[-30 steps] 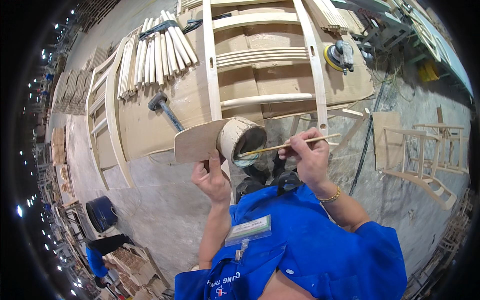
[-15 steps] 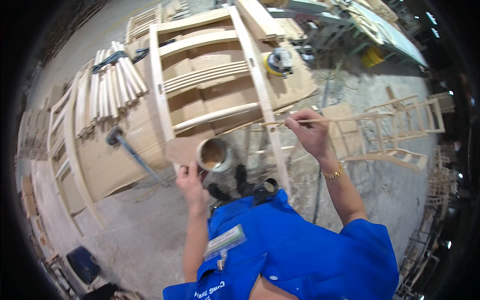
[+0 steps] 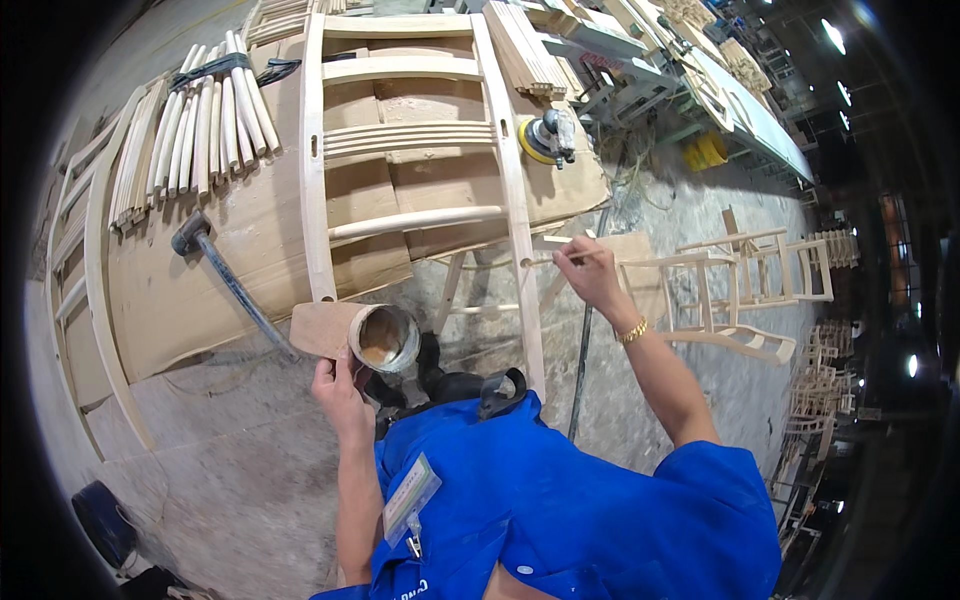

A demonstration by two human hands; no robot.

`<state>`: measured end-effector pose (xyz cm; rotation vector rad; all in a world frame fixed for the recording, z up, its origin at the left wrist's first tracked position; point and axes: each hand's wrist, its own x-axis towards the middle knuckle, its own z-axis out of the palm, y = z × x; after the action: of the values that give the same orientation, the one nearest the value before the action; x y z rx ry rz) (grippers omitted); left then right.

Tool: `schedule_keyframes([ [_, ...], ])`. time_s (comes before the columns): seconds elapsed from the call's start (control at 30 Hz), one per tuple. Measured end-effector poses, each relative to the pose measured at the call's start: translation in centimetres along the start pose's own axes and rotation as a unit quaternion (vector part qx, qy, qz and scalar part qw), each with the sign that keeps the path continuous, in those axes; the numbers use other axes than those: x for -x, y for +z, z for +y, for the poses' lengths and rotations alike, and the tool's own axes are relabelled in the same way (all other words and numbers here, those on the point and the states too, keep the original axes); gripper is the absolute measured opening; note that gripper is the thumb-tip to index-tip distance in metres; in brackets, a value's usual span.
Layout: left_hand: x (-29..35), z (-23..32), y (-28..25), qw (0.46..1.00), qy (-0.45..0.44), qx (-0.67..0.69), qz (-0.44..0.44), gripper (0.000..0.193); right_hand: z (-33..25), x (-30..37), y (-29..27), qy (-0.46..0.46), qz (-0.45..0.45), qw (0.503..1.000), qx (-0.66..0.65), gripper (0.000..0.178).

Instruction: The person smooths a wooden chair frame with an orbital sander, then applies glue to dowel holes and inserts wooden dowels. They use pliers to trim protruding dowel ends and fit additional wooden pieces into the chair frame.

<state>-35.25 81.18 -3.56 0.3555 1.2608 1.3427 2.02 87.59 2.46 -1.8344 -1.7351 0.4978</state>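
My left hand (image 3: 342,398) is closed around the underside of a small can (image 3: 411,352) with a stained rim and some brownish-white paste inside. A flat brown wooden paddle-shaped piece (image 3: 322,330) sits against the can, by the same fingers. On the other side, my right hand (image 3: 590,274) pinches a thin stick (image 3: 545,262). The stick's tip is at a hole in the right post (image 3: 516,205) of a pale wooden chair-back frame. That frame lies on a cardboard-covered bench, its post ends reaching toward me over the edge.
A mallet (image 3: 232,275) rests on the cardboard (image 3: 270,210), left of the frame. Bundled sticks (image 3: 215,125) and another frame (image 3: 100,260) lie farther left. A sander (image 3: 546,138) sits right of the frame. Wooden chair frames (image 3: 735,290) stand on the floor at right.
The view has shifted, so the bench appears farther left. The stick's tip has moved from the post's inner edge to its hole. The can is nearer the left post's end.
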Motion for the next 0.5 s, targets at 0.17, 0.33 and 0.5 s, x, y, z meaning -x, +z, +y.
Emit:
schedule_keyframes([
  [0.17,0.0,0.7,-0.2,1.000,0.018,0.012,0.004,0.018,0.9,0.3,0.7,-0.059,0.031,0.995,-0.081,0.016],
  [0.33,-0.3,1.3,0.4,1.000,0.020,-0.003,-0.003,0.014,1.4,0.6,0.9,-0.016,0.022,0.998,-0.061,0.016],
  [0.5,-0.6,1.5,0.9,1.000,0.009,-0.027,-0.003,0.013,1.6,0.9,1.2,-0.053,0.073,0.990,-0.109,0.016],
])
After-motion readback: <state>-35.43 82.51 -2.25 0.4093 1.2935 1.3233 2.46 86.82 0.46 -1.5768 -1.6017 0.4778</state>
